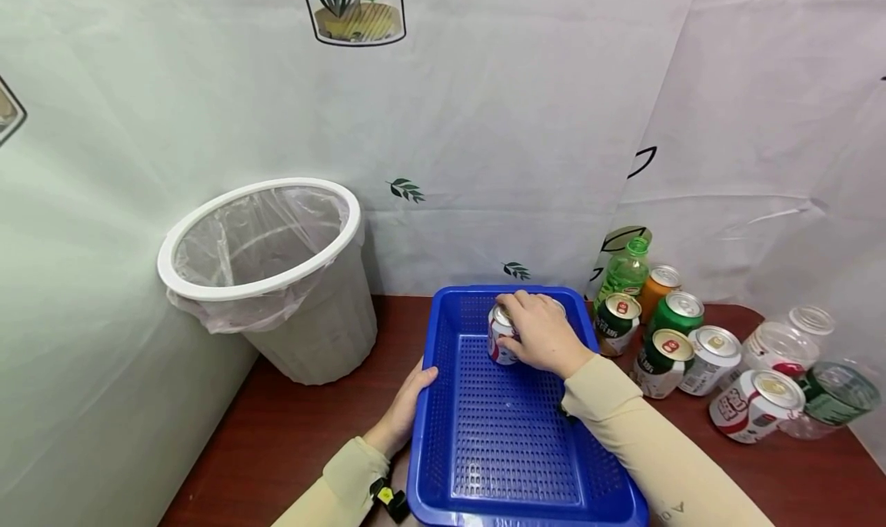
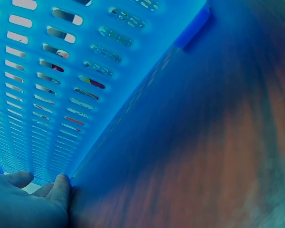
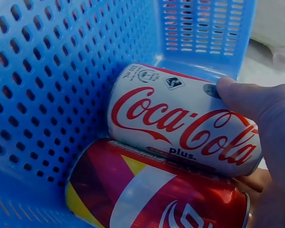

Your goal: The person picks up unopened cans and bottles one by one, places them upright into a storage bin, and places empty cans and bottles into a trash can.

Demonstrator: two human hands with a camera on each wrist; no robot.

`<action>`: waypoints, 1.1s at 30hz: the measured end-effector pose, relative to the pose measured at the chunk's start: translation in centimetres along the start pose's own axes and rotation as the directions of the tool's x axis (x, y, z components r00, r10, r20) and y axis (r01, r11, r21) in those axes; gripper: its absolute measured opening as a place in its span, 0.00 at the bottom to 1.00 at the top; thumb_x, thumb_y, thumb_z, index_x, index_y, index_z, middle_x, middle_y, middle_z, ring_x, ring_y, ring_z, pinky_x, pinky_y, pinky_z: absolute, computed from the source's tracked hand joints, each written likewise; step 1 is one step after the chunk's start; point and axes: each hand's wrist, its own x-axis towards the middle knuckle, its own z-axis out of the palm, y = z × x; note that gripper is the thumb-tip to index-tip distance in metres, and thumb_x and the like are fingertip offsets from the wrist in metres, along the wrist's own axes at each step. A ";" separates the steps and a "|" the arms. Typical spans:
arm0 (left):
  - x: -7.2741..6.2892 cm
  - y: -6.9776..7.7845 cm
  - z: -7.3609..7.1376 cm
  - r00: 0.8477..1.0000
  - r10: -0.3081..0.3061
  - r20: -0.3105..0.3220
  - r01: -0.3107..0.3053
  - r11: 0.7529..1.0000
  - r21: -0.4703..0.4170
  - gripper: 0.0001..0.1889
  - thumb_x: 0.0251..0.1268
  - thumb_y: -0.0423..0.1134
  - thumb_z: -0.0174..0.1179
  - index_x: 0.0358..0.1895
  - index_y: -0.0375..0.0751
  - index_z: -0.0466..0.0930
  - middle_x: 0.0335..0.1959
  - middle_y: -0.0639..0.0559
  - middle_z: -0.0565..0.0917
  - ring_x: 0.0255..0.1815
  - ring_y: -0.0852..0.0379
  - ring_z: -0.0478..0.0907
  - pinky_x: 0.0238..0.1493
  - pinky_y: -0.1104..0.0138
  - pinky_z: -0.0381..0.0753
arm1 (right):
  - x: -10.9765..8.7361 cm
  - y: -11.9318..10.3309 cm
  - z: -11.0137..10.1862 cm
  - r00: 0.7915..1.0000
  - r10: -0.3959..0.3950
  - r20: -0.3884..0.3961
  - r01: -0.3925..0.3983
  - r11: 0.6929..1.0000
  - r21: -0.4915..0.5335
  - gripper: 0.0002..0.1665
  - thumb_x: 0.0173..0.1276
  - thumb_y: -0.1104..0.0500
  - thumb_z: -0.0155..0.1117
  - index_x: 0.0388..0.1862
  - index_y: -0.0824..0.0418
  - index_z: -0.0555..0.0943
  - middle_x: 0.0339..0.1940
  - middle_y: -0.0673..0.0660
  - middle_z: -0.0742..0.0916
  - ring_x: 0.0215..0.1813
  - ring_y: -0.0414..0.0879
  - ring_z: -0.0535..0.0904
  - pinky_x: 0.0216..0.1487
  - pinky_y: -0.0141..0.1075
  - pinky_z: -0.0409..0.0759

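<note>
A blue plastic basket (image 1: 512, 435) with slotted walls stands on the table. Inside its far end, my right hand (image 1: 543, 335) grips a white Coca-Cola can (image 3: 175, 118), thumb on one side and fingers round the other. Right beside that can, a red can (image 3: 152, 190) stands against it in the right wrist view; in the head view my hand mostly covers it. My left hand (image 1: 404, 404) holds the basket's left side, with the thumb at the rim. The left wrist view shows its fingertips (image 2: 61, 183) low along the slotted wall.
Several cans (image 1: 674, 350) and a green bottle (image 1: 626, 269) stand right of the basket. Further right are clear plastic containers (image 1: 782, 346) and a white and red can (image 1: 754, 408). A lined waste bin (image 1: 318, 342) stands at the left. A patterned sheet (image 1: 484, 127) hangs behind.
</note>
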 end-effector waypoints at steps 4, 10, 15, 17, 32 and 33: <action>0.0 -0.1 0.0 1.000 -0.008 -0.012 0.008 1.000 -0.002 0.33 0.81 0.51 0.38 0.85 0.61 0.43 0.81 0.37 0.60 0.75 0.39 0.63 0.70 0.58 0.68 | 0.0 -0.1 0.3 1.000 0.012 -0.002 -0.012 1.000 -0.009 0.39 0.62 0.47 0.79 0.68 0.60 0.76 0.51 0.60 0.85 0.51 0.57 0.83 0.64 0.55 0.76; 0.1 -0.2 0.0 1.000 0.002 -0.001 -0.002 1.000 -0.005 0.33 0.81 0.50 0.37 0.85 0.60 0.42 0.82 0.37 0.58 0.76 0.38 0.61 0.71 0.59 0.67 | -0.1 0.1 0.7 1.000 0.023 -0.003 -0.023 1.000 -0.009 0.39 0.65 0.47 0.76 0.71 0.59 0.75 0.53 0.61 0.84 0.52 0.58 0.83 0.66 0.56 0.75; 0.1 -0.3 0.0 1.000 0.014 0.015 -0.014 1.000 -0.011 0.34 0.81 0.50 0.37 0.85 0.59 0.40 0.82 0.35 0.56 0.77 0.37 0.60 0.71 0.59 0.68 | -0.1 0.0 0.7 1.000 0.015 -0.010 -0.015 1.000 -0.007 0.39 0.65 0.48 0.77 0.71 0.59 0.75 0.52 0.61 0.84 0.51 0.58 0.82 0.66 0.56 0.75; 0.0 -0.3 -0.1 1.000 0.015 0.012 -0.015 1.000 -0.010 0.34 0.81 0.50 0.37 0.85 0.59 0.41 0.82 0.35 0.56 0.77 0.37 0.61 0.71 0.59 0.68 | 0.0 0.0 0.7 1.000 0.011 -0.011 -0.011 1.000 -0.006 0.39 0.65 0.48 0.77 0.71 0.59 0.75 0.52 0.61 0.84 0.51 0.58 0.82 0.66 0.56 0.75; -0.1 -0.1 0.0 1.000 0.011 0.009 -0.011 1.000 -0.013 0.34 0.81 0.50 0.37 0.85 0.62 0.40 0.83 0.38 0.56 0.77 0.37 0.60 0.71 0.57 0.67 | 0.0 -0.1 0.5 1.000 0.001 0.006 -0.001 1.000 -0.011 0.40 0.65 0.48 0.76 0.72 0.60 0.74 0.53 0.61 0.83 0.53 0.58 0.82 0.67 0.56 0.74; 0.0 -0.1 0.0 1.000 0.014 0.012 -0.013 1.000 -0.012 0.34 0.81 0.50 0.37 0.85 0.62 0.40 0.83 0.38 0.55 0.78 0.37 0.59 0.71 0.57 0.67 | -0.1 -0.1 0.4 1.000 0.003 0.011 -0.003 1.000 -0.013 0.40 0.65 0.47 0.76 0.72 0.60 0.74 0.53 0.61 0.83 0.54 0.58 0.82 0.66 0.56 0.75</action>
